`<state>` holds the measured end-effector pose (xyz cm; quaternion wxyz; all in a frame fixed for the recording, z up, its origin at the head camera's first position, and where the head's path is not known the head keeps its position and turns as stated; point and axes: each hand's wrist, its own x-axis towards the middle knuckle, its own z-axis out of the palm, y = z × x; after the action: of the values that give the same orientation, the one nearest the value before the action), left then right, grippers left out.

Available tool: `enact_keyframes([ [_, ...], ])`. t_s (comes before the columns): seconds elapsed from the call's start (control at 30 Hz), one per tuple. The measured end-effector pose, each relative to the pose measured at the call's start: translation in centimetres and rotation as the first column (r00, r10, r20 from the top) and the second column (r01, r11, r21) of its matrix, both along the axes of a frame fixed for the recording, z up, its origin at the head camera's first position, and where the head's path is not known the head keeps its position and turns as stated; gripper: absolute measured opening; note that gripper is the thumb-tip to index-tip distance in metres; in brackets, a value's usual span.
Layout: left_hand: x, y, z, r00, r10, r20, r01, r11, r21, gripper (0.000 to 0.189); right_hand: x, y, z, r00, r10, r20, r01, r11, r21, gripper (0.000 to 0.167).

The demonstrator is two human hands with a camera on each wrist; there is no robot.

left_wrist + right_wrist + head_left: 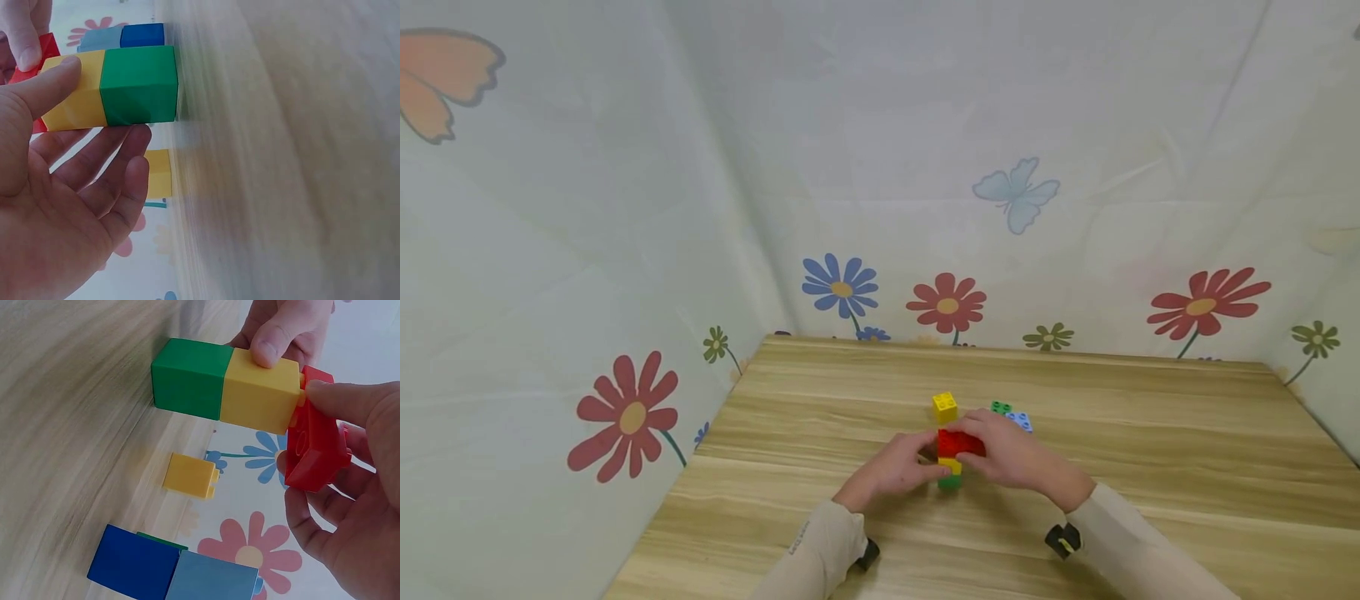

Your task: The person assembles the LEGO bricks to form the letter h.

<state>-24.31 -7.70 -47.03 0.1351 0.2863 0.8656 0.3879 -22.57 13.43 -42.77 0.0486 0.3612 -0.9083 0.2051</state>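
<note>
A green block (187,378) stands on the table with a yellow block (259,394) stacked on it. My left hand (897,468) grips this small tower from the left, its thumb on the yellow block and its fingers round the far side. From the right, my right hand (1015,450) pinches a longer red brick (317,447) between thumb and fingers. One end of the red brick lies over the yellow block's studs; the rest juts out sideways past the tower. In the right wrist view, yellow studs still show at the joint, and the red brick sits slightly tilted.
Behind the tower, a loose yellow block (945,407) sits on the wooden table (820,400). To the right, beyond my right hand, a light blue block (215,578) is stacked on a dark blue one (134,562), with a green block (1001,407) close behind. Flowered cloth (895,200) hangs behind the table.
</note>
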Motion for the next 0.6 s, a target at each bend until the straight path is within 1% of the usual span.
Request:
enact_keyframes([
  [0.23,0.0,0.02,-0.16,1.0,0.009,0.002,-0.009,1.0,-0.007,0.027,0.02,-0.27,0.17,1.0,-0.01,0.002,0.01,1.0,0.028,0.037],
  [0.43,0.0,0.02,-0.25,1.0,0.005,0.006,-0.005,1.0,-0.002,0.027,0.18,-0.27,0.28,1.0,-0.004,-0.016,0.004,1.0,0.022,0.035],
  [0.6,-0.07,0.04,-0.17,1.0,0.004,0.003,-0.004,1.0,-0.001,0.027,0.13,-0.2,0.32,1.0,-0.011,-0.012,0.011,1.0,0.022,0.036],
])
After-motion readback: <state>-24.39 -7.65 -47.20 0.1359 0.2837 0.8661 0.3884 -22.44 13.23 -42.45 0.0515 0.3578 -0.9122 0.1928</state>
